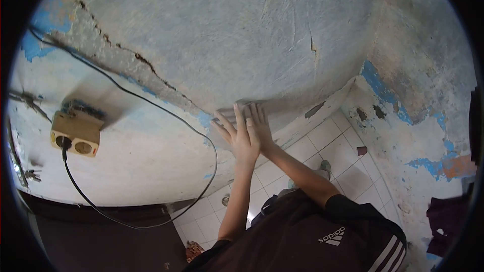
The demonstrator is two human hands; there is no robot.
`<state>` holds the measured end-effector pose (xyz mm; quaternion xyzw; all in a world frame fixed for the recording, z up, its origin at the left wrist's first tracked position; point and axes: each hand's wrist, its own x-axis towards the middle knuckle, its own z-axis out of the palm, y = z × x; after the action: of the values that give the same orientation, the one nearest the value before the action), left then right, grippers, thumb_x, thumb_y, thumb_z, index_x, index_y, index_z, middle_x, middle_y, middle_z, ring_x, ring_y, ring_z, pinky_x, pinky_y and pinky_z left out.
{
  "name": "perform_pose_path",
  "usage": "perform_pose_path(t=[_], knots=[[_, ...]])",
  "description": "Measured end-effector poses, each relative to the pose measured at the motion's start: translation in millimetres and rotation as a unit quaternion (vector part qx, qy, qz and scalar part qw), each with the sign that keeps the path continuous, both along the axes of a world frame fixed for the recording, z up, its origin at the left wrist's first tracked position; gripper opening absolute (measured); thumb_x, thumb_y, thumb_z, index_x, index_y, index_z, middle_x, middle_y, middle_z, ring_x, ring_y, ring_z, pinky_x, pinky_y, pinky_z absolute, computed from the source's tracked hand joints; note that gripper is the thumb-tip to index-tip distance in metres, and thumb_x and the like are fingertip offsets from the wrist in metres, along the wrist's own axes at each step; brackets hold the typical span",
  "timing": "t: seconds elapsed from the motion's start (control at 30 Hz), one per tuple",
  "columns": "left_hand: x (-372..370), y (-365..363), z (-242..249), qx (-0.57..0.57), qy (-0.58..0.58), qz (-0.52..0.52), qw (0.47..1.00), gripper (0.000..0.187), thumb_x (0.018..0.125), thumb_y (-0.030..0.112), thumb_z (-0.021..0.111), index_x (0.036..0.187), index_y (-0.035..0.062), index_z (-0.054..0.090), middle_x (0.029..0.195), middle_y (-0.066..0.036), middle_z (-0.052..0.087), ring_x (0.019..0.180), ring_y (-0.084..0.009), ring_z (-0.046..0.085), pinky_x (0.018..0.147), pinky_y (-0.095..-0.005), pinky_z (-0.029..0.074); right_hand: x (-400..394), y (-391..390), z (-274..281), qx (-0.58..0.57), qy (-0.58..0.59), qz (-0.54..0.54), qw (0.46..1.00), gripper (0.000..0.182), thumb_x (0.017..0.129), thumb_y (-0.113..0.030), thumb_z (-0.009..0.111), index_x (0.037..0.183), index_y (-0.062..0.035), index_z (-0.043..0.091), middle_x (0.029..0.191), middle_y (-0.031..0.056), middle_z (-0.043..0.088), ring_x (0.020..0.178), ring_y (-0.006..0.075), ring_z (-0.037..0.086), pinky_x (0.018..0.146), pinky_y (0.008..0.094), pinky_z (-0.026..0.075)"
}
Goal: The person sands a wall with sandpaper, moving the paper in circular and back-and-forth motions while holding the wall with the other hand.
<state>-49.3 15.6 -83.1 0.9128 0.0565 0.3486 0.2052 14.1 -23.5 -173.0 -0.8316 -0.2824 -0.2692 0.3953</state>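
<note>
"Grey plaster, rough and cracked, fills the upper part of the head view. Is that the wall [217,45] by the hands?"

"Yes, it rises right in front of the person, and a long crack [146,63] runs down it from the upper left towards the left hand [242,138]."

"How is the grip on each side?"

"On the left, the fingers are stretched and spread apart. The right hand [262,128] sits partly behind, its fingers straight too, its grip apart as well."

"Are they pressed to the plaster?"

"They seem to lie against it, but from this angle I can't be sure they touch."

"And off to the left?"

"A cream socket box [83,130], with a black cable [142,227] plugged in and looping round near the left forearm."

"Below?"

"Pale floor tiles [322,133] and the person's dark shirt [302,231], white stripes at one shoulder."
</note>
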Motion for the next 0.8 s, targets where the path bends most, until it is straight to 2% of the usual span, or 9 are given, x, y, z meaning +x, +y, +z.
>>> perform_pose_path(t=[0.13, 0.2, 0.37, 0.53, 0.6, 0.63, 0.67, 0.73, 0.8], knots=[[3.2, -7.0, -1.7, -0.002, -0.005, -0.016, 1.000, 0.053, 0.107, 0.033, 0.039, 0.153, 0.0060, 0.041, 0.161, -0.037, -0.003, 0.146, -0.0585, -0.010, 0.115, -0.0672, 0.003, 40.1, -28.1, 54.6, -0.025, -0.151, -0.090, 0.984, 0.074, 0.097, -0.044, 0.051, 0.147, 0.0077, 0.035, 0.153, 0.0313, 0.029, 0.145, 0.0525, 0.022, 0.116, 0.0660, 0.018], [10.4, -11.3, -0.3, -0.006, -0.008, -0.026, 1.000, 0.053, 0.107, 0.033, 0.038, 0.153, 0.0055, 0.040, 0.161, -0.037, -0.004, 0.146, -0.0586, -0.010, 0.115, -0.0675, 0.003, 44.9, -24.9, 69.8, 0.174, 0.010, -0.071, 0.982, 0.076, 0.099, -0.041, 0.050, 0.150, 0.0109, 0.027, 0.155, 0.0343, 0.023, 0.146, 0.0561, 0.016, 0.116, 0.0664, 0.016], [17.4, -21.6, 10.6, -0.009, 0.013, -0.018, 1.000, 0.055, 0.108, 0.035, 0.038, 0.154, 0.0063, 0.038, 0.161, -0.036, -0.004, 0.146, -0.0582, -0.010, 0.114, -0.0690, 0.003, 12.6, -4.8, 3.7, 0.087, 0.014, -0.060, 0.994, 0.073, 0.102, -0.033, 0.045, 0.149, 0.0167, 0.021, 0.156, 0.0399, 0.015, 0.145, 0.0590, 0.011, 0.117, 0.0647, 0.013], [24.1, -26.2, 13.3, 0.004, 0.003, -0.029, 1.000, 0.055, 0.107, 0.038, 0.037, 0.155, 0.0104, 0.038, 0.163, -0.033, -0.003, 0.147, -0.0577, -0.009, 0.114, -0.0698, 0.003, 71.7, -43.1, 39.5, 0.135, -0.001, -0.141, 0.981, 0.070, 0.105, -0.029, 0.039, 0.150, 0.0183, 0.014, 0.157, 0.0401, 0.011, 0.147, 0.0562, 0.009, 0.120, 0.0589, 0.015], [30.6, -31.6, 15.2, 0.022, 0.001, -0.027, 0.999, 0.054, 0.107, 0.039, 0.036, 0.155, 0.0119, 0.039, 0.163, -0.032, -0.002, 0.147, -0.0577, -0.009, 0.114, -0.0700, 0.002, 84.5, -65.2, 84.0, 0.278, 0.055, -0.119, 0.952, 0.072, 0.107, -0.032, 0.038, 0.151, 0.0174, 0.011, 0.159, 0.0391, 0.006, 0.149, 0.0525, 0.006, 0.121, 0.0533, 0.016], [32.8, -36.5, 17.7, 0.019, 0.010, -0.039, 0.999, 0.055, 0.107, 0.040, 0.036, 0.155, 0.0127, 0.039, 0.163, -0.032, -0.001, 0.147, -0.0576, -0.009, 0.113, -0.0702, 0.002, 81.2, -65.2, 86.3, 0.283, 0.052, -0.125, 0.950, 0.072, 0.107, -0.032, 0.038, 0.151, 0.0174, 0.011, 0.159, 0.0391, 0.006, 0.149, 0.0525, 0.006, 0.121, 0.0533, 0.016], [35.3, -40.6, 19.3, 0.016, 0.020, -0.051, 0.998, 0.055, 0.107, 0.041, 0.036, 0.155, 0.0134, 0.039, 0.163, -0.032, 0.000, 0.147, -0.0576, -0.009, 0.113, -0.0704, 0.001, 69.2, -62.5, 85.8, 0.338, 0.085, -0.054, 0.936, 0.072, 0.107, -0.033, 0.038, 0.152, 0.0163, 0.010, 0.159, 0.0384, 0.005, 0.150, 0.0513, 0.006, 0.122, 0.0519, 0.015], [45.0, -47.4, 21.8, 0.031, 0.023, -0.062, 0.997, 0.055, 0.107, 0.041, 0.037, 0.155, 0.0147, 0.040, 0.164, -0.032, 0.001, 0.147, -0.0576, -0.009, 0.113, -0.0704, 0.001, 44.0, -60.6, 72.0, 0.392, 0.114, 0.012, 0.913, 0.073, 0.107, -0.034, 0.038, 0.152, 0.0153, 0.009, 0.159, 0.0378, 0.003, 0.150, 0.0502, 0.005, 0.123, 0.0505, 0.013], [51.1, -53.1, 22.6, 0.047, 0.028, -0.070, 0.996, 0.055, 0.106, 0.042, 0.037, 0.155, 0.0160, 0.040, 0.164, -0.031, 0.002, 0.147, -0.0575, -0.009, 0.113, -0.0704, 0.001, 24.6, -48.4, 28.6, 0.396, 0.265, 0.119, 0.871, 0.072, 0.107, -0.032, 0.041, 0.153, 0.0132, 0.009, 0.159, 0.0373, 0.003, 0.150, 0.0504, 0.006, 0.123, 0.0501, 0.016]])
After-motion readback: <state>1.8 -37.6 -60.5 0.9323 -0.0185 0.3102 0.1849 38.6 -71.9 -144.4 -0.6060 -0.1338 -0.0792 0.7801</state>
